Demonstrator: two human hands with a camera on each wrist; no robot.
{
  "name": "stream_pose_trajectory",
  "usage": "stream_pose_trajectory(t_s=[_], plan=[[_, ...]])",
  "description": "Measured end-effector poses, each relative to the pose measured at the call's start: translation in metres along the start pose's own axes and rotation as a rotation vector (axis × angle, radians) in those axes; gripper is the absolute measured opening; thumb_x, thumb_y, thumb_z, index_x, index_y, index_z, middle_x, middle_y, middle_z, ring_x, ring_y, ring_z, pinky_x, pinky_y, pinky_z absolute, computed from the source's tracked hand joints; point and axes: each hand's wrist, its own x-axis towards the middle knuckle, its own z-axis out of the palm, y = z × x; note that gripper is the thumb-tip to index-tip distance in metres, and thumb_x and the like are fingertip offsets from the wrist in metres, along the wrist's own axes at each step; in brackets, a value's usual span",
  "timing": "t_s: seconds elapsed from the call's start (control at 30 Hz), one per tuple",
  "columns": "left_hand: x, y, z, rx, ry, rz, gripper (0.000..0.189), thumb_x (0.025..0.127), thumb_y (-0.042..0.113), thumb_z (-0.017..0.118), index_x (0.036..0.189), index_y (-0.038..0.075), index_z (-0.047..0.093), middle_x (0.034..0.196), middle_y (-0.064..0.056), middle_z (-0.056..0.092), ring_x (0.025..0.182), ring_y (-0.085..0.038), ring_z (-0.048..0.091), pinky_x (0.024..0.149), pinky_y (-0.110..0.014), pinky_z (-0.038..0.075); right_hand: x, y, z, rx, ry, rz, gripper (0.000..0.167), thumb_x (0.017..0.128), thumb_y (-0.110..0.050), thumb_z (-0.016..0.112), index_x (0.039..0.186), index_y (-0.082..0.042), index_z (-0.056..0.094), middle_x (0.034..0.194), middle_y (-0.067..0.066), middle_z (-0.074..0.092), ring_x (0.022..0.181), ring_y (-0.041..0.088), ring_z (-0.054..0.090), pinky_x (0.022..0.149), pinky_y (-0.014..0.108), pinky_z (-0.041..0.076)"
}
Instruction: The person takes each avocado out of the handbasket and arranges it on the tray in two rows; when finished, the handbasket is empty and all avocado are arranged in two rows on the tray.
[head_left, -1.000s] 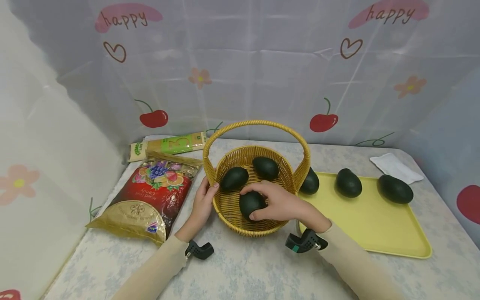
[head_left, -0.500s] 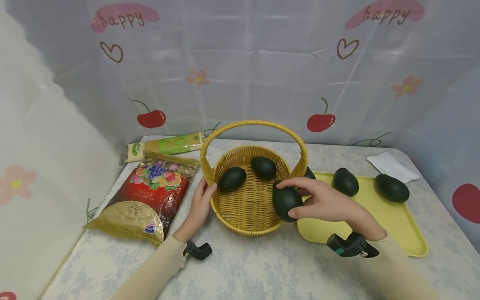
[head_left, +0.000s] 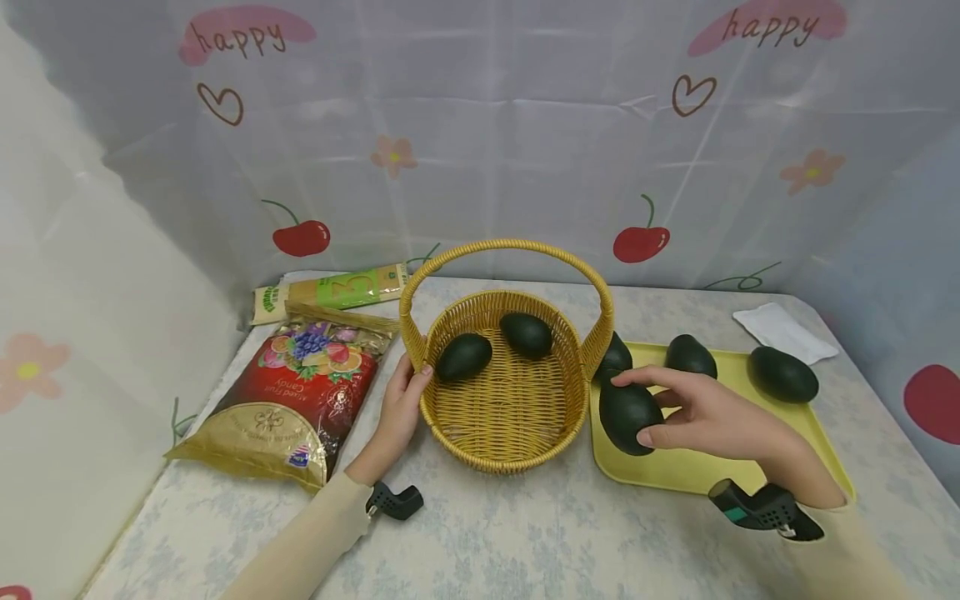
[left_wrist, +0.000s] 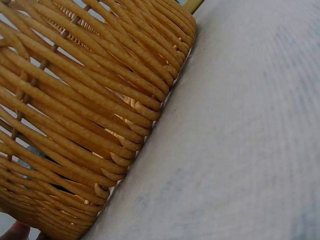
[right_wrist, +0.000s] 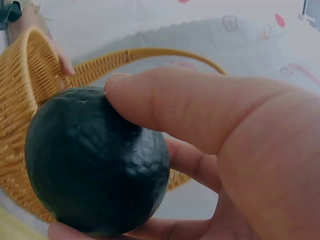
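In the head view my right hand (head_left: 705, 412) grips a dark green avocado (head_left: 628, 421) between thumb and fingers, over the left part of the yellow tray (head_left: 675, 473). The right wrist view shows the thumb across the top of this avocado (right_wrist: 95, 165). My left hand (head_left: 396, 408) holds the left side of the yellow wicker basket (head_left: 506, 417), its thumb at the rim by the handle's foot. Inside the basket lie two avocados, one at left (head_left: 463, 357) and one at the back (head_left: 526, 335). The left wrist view is mostly basket weave (left_wrist: 80, 110).
Along the tray's back edge sit three avocados, at left (head_left: 617, 357), middle (head_left: 691, 356) and right (head_left: 783, 374). A white cloth (head_left: 783, 332) lies behind them. Left of the basket are a red and gold candy bag (head_left: 300, 400) and a noodle packet (head_left: 345, 289).
My right hand has lifted the front avocado out of the basket and carried it right, over the tray. The left hand stays on the basket.
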Motion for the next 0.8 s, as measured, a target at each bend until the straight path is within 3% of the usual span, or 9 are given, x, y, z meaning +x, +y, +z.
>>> stream_pose_trajectory(t_s=[0.23, 0.43, 0.8], plan=[[0.000, 0.000, 0.000, -0.003, -0.007, 0.000, 0.053, 0.108, 0.016, 0.045, 0.160, 0.009, 0.033, 0.164, -0.014, 0.036, 0.151, -0.028, 0.034, 0.106, -0.008, 0.035, -0.004, 0.021, 0.005, -0.014, 0.019, 0.001, 0.054, 0.092, -0.010, 0.074, 0.142, -0.003, 0.053, 0.142, 0.028, 0.051, 0.102, 0.004, 0.067, 0.074, 0.029, 0.060], [0.001, -0.001, -0.001, -0.016, -0.011, -0.003, 0.054, 0.108, 0.016, 0.045, 0.160, 0.008, 0.032, 0.165, -0.013, 0.035, 0.152, -0.027, 0.032, 0.106, -0.008, 0.036, 0.002, 0.034, 0.010, -0.095, 0.031, 0.033, 0.050, 0.092, -0.019, 0.076, 0.138, -0.011, 0.058, 0.141, 0.018, 0.058, 0.117, -0.006, 0.053, 0.084, 0.027, 0.057], [0.001, -0.002, -0.002, -0.005, -0.011, 0.002, 0.054, 0.108, 0.017, 0.046, 0.160, 0.009, 0.033, 0.165, -0.013, 0.035, 0.152, -0.027, 0.032, 0.106, -0.008, 0.035, 0.011, 0.050, 0.021, -0.124, -0.030, 0.015, 0.050, 0.094, -0.024, 0.075, 0.138, -0.008, 0.058, 0.139, 0.018, 0.059, 0.114, -0.006, 0.054, 0.088, 0.028, 0.056]])
